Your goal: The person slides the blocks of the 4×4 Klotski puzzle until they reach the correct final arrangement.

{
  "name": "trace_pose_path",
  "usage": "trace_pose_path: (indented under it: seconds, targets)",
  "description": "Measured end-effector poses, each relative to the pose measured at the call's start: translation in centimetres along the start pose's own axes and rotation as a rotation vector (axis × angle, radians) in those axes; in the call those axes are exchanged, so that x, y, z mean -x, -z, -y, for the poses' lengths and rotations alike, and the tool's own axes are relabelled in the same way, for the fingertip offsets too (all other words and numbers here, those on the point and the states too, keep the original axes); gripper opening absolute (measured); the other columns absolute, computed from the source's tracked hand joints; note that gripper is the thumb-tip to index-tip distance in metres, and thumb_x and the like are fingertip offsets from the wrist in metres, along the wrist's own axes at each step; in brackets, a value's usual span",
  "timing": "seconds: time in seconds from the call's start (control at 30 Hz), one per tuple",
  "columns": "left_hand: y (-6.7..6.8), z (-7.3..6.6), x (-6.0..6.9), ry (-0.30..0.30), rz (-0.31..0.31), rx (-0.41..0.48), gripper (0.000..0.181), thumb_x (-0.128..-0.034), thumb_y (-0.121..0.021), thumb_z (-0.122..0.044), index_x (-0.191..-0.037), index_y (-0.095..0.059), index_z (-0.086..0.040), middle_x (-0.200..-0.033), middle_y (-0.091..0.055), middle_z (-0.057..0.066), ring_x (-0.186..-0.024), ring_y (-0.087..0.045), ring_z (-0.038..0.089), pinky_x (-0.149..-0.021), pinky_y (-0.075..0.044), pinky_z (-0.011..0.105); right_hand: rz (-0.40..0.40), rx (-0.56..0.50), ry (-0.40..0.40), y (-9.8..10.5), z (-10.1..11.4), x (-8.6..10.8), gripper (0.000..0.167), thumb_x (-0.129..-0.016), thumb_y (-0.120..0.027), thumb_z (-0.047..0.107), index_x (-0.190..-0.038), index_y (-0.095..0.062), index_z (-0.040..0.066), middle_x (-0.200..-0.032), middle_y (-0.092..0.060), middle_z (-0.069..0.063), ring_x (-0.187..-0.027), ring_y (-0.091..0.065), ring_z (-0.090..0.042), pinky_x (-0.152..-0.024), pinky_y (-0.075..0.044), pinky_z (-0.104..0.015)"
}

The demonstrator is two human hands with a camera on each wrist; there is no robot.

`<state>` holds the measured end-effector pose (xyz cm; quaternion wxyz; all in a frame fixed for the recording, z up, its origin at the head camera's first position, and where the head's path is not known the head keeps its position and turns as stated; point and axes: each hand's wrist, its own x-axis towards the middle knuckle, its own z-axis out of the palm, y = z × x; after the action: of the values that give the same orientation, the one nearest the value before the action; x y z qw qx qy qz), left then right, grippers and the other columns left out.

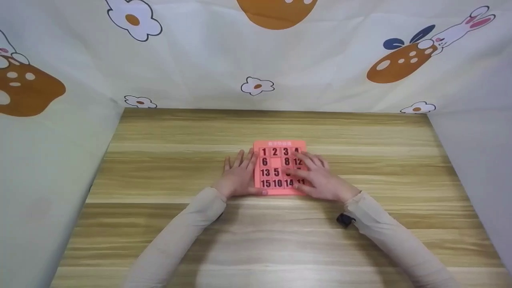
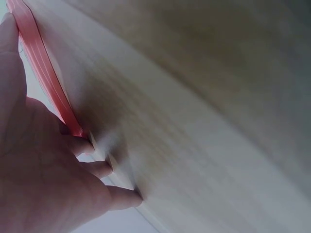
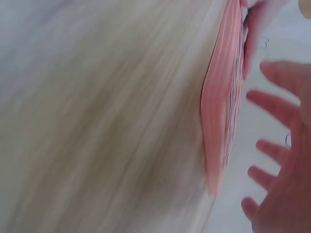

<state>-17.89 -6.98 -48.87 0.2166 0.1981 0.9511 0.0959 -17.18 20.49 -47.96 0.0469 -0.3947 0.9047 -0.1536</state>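
Observation:
A pink sliding number puzzle [image 1: 280,193] lies flat on the table, its tiles bearing black numerals. One slot stands bare in the second row, between the tiles marked 6 and 8. Along the puzzle's left side rests my left hand [image 1: 239,178], the thumb on the near edge and the other fingers stretched out. In the left wrist view, several of its fingertips [image 2: 127,198] touch the tabletop. My right hand [image 1: 324,180] is spread over the right-hand tiles and partly covers them. The right wrist view shows its fingers [image 3: 274,108] apart and raised above the puzzle.
The wood-grain table [image 1: 180,136] extends around the puzzle on all sides. A pale cloth [image 1: 200,68] printed with flowers, rabbits and orange shapes hangs behind it, and plain pale surfaces flank the left and right. A small black object [image 1: 345,220] sits at the right cuff.

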Motion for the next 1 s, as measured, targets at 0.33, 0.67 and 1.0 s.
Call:
trace_pose_path:
  seconds: [0.33,0.67,1.0]
  targets:
    - [0.0,0.1,0.1,0.008,-0.003,-0.002,0.122,-0.0743,-0.057,-0.078,-0.155,0.005,-0.011,-0.16,0.011,0.008,-0.144,0.008,0.034,-0.111,0.003,0.062,0.035,0.038,-0.07,-0.2,1.4,-2.1,0.043,-0.098,-0.053,0.039,-0.138,-0.057,0.023,-0.157,-0.023,-0.014,-0.141,-0.015,-0.043,-0.109,-0.011,-0.066]
    - [0.2,0.1,0.1,0.004,-0.012,-0.005,0.121,-0.0746,-0.057,-0.077,-0.156,0.003,-0.01,-0.16,0.009,0.008,-0.145,0.007,0.034,-0.11,0.003,0.063,0.074,0.068,0.001,-0.9,2.2,-3.3,0.05,-0.099,-0.048,0.044,-0.146,-0.045,0.027,-0.159,-0.015,-0.014,-0.143,-0.011,-0.041,-0.111,-0.009,-0.063]
    - [0.0,0.1,-0.1,0.011,0.016,-0.007,0.122,-0.0745,-0.055,-0.079,-0.155,0.007,-0.011,-0.159,0.013,0.008,-0.144,0.01,0.033,-0.11,0.005,0.062,0.024,0.017,-0.034,-0.4,2.2,-2.5,0.037,-0.098,-0.053,0.038,-0.129,-0.064,0.02,-0.155,-0.027,-0.015,-0.142,-0.016,-0.041,-0.109,-0.012,-0.065]
